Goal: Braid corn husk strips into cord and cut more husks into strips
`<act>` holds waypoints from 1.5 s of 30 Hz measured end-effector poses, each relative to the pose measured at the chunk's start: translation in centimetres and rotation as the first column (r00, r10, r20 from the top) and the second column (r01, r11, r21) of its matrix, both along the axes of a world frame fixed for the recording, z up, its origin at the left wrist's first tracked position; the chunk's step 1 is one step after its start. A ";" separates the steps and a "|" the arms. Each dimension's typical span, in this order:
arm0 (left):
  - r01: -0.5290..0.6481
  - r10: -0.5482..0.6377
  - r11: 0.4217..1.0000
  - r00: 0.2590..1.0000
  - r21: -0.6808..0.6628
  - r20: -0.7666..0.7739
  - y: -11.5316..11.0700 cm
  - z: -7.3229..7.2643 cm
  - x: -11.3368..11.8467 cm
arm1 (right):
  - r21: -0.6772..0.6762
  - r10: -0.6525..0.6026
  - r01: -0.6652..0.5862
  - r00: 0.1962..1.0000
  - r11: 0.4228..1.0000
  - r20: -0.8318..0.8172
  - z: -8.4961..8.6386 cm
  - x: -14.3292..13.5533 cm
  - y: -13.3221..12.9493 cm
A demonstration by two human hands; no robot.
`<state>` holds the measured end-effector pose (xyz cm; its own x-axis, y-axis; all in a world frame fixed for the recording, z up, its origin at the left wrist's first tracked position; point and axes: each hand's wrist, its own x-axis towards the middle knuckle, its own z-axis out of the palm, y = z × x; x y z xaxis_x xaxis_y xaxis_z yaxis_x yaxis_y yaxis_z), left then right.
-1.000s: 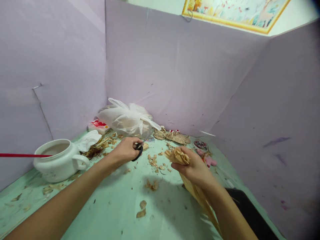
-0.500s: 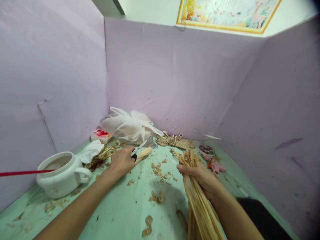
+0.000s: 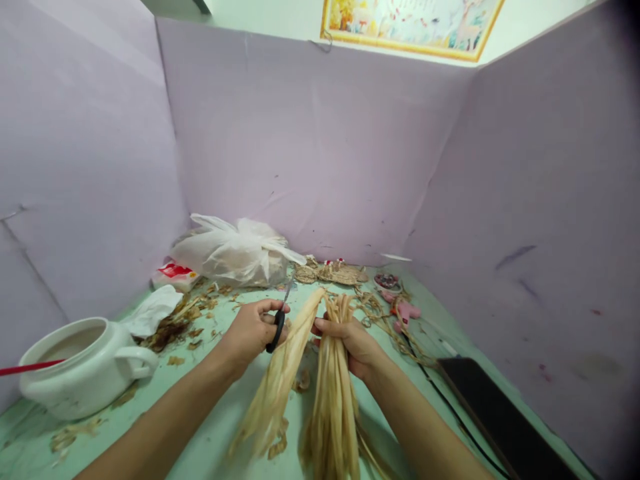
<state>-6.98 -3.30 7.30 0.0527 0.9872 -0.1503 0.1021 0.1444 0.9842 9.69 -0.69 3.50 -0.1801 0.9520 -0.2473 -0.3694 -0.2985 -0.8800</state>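
Observation:
My left hand (image 3: 255, 331) is closed on black-handled scissors (image 3: 277, 329), whose blades point up and away. Just to its right, a loose pale husk strip (image 3: 280, 373) slants down toward the near edge; its top end reaches my right hand. Fingers of my right hand (image 3: 350, 339) are wrapped round the top of a thick bundle of pale dried husks (image 3: 333, 400), which hangs down over the green table (image 3: 210, 413). Whether the left fingers also touch the loose strip cannot be made out.
A white pot (image 3: 75, 373) with a red stick stands at the left. Behind lie a tissue pack (image 3: 174, 275), a plastic bag (image 3: 235, 253) and woven pieces (image 3: 335, 272). A pink glue gun (image 3: 406, 312) and a black flat object (image 3: 500, 420) are at the right.
My left hand has come back toward the right hand with the scissors, and a loose husk strip now hangs between them. The view has turned slightly right.

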 end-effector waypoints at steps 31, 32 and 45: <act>0.002 0.010 0.997 0.987 -0.074 0.158 0.5 -1.6 0.4 | 0.028 0.449 -0.453 0.889 0.891 0.086 1.5 1.4 -1.6; -0.012 0.021 0.999 0.980 -0.046 0.198 0.4 -1.8 0.5 | 0.028 0.464 -0.470 0.879 0.882 0.105 1.4 1.2 -1.7; -0.151 0.151 0.989 0.985 -0.001 0.088 -1.1 -0.1 1.6 | 0.309 0.154 -0.345 0.848 0.886 0.507 3.7 -0.8 -2.8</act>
<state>-5.36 -4.42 7.21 -0.0842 0.9856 -0.1465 -0.0067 0.1464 0.9892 8.87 -3.48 7.25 -0.3820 0.9241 0.0037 0.1435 0.0633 -0.9876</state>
